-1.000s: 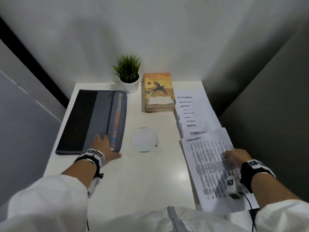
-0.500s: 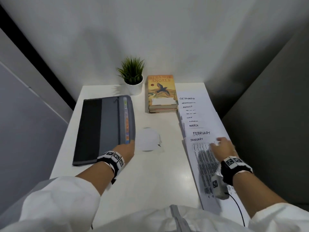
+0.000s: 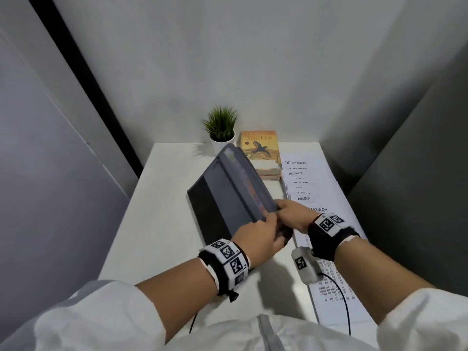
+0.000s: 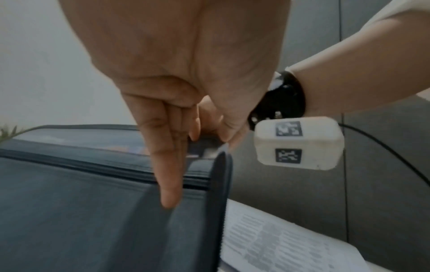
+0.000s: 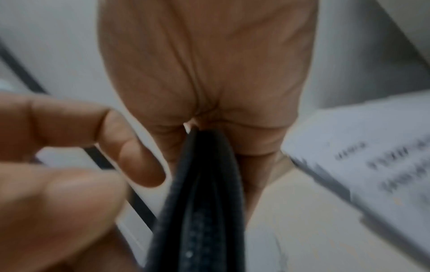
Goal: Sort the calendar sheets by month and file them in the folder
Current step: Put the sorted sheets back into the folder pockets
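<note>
Folder: one (image 3: 229, 193), grey and dark, tilted up off the table.
Hands: two, the left hand (image 3: 258, 239) and the right hand (image 3: 291, 214), both at the folder's near corner.
Calendar sheets: one fanned row (image 3: 304, 188) on the right side of the table; about ten month headings show (some are cut off or hidden, so the exact count cannot be told).
Books: two in one stack (image 3: 260, 150), judging by the edges beneath the top cover.
Potted plants: one (image 3: 220, 126).
Tables: one (image 3: 157, 211), white.
Wrist bands with square markers: two, one on each wrist.
Small white marker boxes: one (image 3: 302, 264), under the right wrist.
</note>
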